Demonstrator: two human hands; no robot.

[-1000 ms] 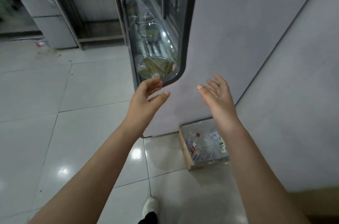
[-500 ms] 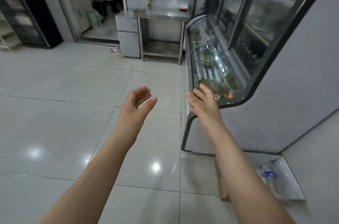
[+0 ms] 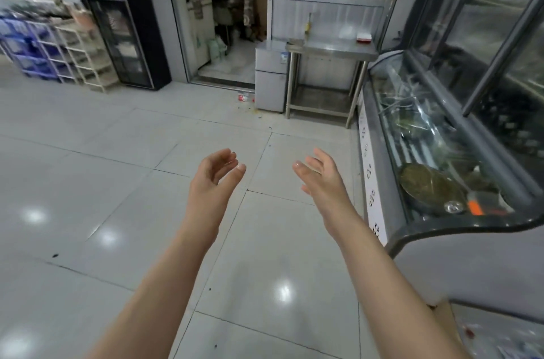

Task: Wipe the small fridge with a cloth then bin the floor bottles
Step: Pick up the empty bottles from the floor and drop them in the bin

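Both empty: left hand (image 3: 210, 185) fingers loosely curled, right hand (image 3: 323, 182) fingers straight, apart. Small silver two-door fridge (image 3: 270, 79) well ahead of fingers, beside steel bench (image 3: 329, 48); red-labelled plastic bottle (image 3: 245, 97) on white tiled floor (image 3: 88, 167) just left of fridge.

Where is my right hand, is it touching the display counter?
Apart. The head view shows bare floor tile between the right hand and the white front of the display counter.
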